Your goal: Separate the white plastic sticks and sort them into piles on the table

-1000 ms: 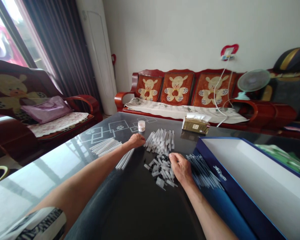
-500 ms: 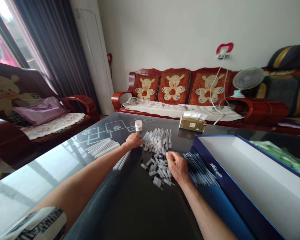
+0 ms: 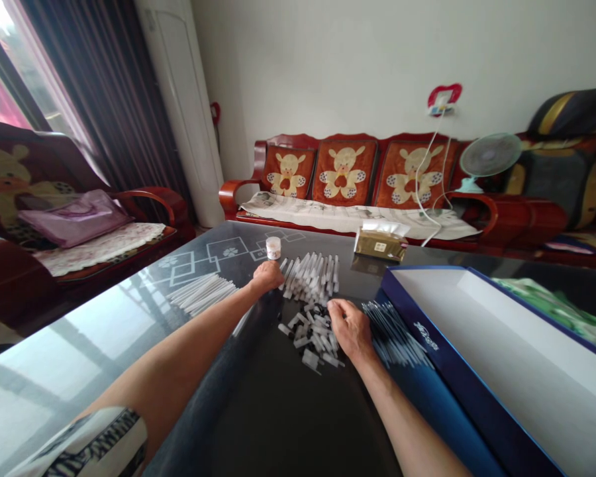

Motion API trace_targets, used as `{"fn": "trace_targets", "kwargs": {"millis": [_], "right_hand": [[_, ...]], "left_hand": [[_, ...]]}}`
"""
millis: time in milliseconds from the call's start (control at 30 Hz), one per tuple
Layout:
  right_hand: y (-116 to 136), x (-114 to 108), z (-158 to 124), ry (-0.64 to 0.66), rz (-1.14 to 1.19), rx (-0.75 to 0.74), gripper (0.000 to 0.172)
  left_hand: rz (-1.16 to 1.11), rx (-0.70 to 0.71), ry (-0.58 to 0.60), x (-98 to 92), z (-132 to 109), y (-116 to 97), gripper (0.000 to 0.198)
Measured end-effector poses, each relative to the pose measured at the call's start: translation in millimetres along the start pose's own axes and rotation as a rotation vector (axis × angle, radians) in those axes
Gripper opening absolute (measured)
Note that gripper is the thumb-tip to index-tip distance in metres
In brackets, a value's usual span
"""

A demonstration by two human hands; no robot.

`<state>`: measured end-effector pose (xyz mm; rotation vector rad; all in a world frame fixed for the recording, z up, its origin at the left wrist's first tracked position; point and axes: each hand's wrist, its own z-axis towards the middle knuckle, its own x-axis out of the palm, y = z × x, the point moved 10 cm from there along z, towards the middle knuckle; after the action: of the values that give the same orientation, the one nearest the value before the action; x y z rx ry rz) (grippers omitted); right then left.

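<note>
My left hand point(image 3: 267, 276) is closed at the left edge of a pile of capped white pens point(image 3: 310, 275). Its curled fingers touch or nearly touch the nearest pens, and what they hold, if anything, is hidden. Beside the loose pen caps point(image 3: 315, 338), which are translucent with some black parts, my right hand point(image 3: 350, 326) is closed too, thumb against fingers; I cannot make out anything in it. Thin pen refills point(image 3: 397, 338) lie in a bundle to the right of that hand. White pen barrels point(image 3: 203, 293) lie left of my left forearm, which partly covers them.
A small white tub point(image 3: 273, 248) stands behind my left hand. Farther back is a tissue box point(image 3: 380, 242). A large blue-edged box point(image 3: 477, 371) with a white inside takes up the table's right side, with a green package point(image 3: 556, 308) beyond. Wooden sofas surround the dark glossy table point(image 3: 258, 411).
The view has shifted slightly. My left forearm has moved a little to the right, covering more of the barrels beneath it. Both hands stay closed in nearly the same places.
</note>
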<state>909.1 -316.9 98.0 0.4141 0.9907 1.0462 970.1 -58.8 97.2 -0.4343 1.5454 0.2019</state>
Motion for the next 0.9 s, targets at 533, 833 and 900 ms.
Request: {"fn": "trace_targets", "kwargs": {"millis": [533, 833, 900], "right_hand": [[-36.1, -3.8, -2.2, -0.091, 0.359, 0.259, 0.053], [-37.6, -3.8, -4.5, -0.08, 0.45, 0.368, 0.048], [-35.2, -4.9, -3.1, -0.08, 0.397, 0.338, 0.048]], "left_hand": [[0.017, 0.647, -0.343, -5.3, -123.0, -71.2, 0.024], [0.073, 0.735, -0.428, -7.1, -153.3, -114.0, 0.02], [0.051, 0.74, -0.467, -8.0, -156.9, -115.2, 0.021]]}}
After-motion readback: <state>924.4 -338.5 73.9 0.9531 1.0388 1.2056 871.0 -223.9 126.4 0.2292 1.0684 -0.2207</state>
